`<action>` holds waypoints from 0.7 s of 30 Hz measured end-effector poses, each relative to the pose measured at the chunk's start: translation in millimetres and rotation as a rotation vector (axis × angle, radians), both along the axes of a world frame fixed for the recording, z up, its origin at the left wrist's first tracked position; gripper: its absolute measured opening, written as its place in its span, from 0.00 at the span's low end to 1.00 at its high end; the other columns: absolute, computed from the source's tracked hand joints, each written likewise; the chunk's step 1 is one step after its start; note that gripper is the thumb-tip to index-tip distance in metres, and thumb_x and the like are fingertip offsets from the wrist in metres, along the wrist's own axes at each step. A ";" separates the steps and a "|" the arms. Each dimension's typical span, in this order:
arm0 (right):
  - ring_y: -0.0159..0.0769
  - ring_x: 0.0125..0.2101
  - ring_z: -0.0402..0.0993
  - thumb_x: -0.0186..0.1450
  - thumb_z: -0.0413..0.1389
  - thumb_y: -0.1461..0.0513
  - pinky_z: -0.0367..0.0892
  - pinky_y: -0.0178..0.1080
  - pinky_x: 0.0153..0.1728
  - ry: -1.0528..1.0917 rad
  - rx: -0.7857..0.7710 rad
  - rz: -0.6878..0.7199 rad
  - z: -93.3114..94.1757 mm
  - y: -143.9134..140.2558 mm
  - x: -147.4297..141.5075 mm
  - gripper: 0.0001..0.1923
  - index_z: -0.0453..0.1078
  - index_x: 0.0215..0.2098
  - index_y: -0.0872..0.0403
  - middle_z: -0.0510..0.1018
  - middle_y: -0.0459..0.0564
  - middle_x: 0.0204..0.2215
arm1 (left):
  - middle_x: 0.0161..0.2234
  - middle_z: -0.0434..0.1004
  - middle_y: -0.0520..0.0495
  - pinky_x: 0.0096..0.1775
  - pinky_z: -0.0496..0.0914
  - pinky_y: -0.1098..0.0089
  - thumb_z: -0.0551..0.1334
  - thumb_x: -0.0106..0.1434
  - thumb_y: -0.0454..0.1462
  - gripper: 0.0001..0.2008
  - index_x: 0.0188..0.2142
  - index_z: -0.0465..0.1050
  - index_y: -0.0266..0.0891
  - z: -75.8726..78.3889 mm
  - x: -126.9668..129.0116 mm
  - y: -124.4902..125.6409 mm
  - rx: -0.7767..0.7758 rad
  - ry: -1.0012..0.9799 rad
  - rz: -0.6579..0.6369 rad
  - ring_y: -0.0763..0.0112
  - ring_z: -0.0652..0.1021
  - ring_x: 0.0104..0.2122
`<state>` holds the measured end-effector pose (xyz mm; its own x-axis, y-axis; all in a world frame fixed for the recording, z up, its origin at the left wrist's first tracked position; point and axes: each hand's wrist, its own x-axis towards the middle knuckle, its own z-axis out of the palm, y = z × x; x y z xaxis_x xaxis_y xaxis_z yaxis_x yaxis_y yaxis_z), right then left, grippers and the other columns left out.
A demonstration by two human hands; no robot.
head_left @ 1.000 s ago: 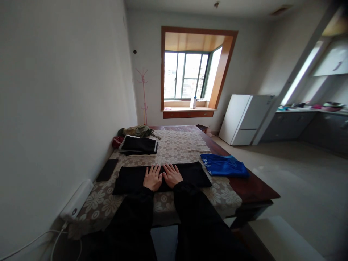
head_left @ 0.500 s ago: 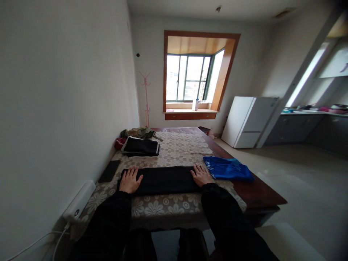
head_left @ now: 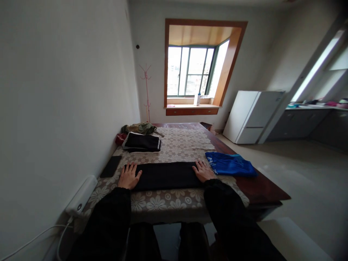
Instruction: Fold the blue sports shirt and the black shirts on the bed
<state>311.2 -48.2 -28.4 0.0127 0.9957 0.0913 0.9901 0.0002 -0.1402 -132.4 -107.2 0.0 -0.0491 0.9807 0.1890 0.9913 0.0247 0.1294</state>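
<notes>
A black cloth garment (head_left: 167,176), folded into a long flat strip, lies across the table in front of me. My left hand (head_left: 129,176) rests flat on its left end, fingers spread. On the right end lies my right hand (head_left: 203,171), also flat with the fingers apart. Just right of that hand is a folded blue garment (head_left: 231,165) with white lettering. A folded black garment with light edging (head_left: 143,141) sits farther back on the left. What kind of garment the black strip is, I cannot tell.
A flowered cloth (head_left: 185,141) covers much of the dark red wooden table (head_left: 261,186). Near the left wall are a dark flat object (head_left: 111,166), a white power strip (head_left: 81,195) with cables, and a crumpled greenish bag (head_left: 141,128). A white fridge (head_left: 247,116) stands back right.
The view has tilted slightly downward, so the room sits a little higher and the fridge a little farther right. Both hands stay flat on the ends of the black garment.
</notes>
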 end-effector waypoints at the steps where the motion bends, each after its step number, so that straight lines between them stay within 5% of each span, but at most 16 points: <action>1: 0.45 0.72 0.41 0.74 0.41 0.50 0.46 0.49 0.68 -0.007 -0.003 0.001 0.0 0.2 0.2 0.33 0.51 0.73 0.56 0.51 0.54 0.73 | 0.70 0.57 0.41 0.69 0.47 0.49 0.46 0.71 0.51 0.33 0.69 0.57 0.37 -0.5 -0.2 0.2 -0.004 0.001 -0.001 0.52 0.54 0.71; 21: 0.47 0.73 0.32 0.74 0.37 0.49 0.31 0.59 0.69 -0.120 -0.006 -0.028 2.3 -3.4 -7.6 0.35 0.44 0.74 0.55 0.44 0.52 0.74 | 0.71 0.57 0.39 0.69 0.44 0.47 0.45 0.71 0.51 0.34 0.70 0.56 0.34 -3.5 0.7 1.6 -0.020 0.039 -0.018 0.50 0.54 0.71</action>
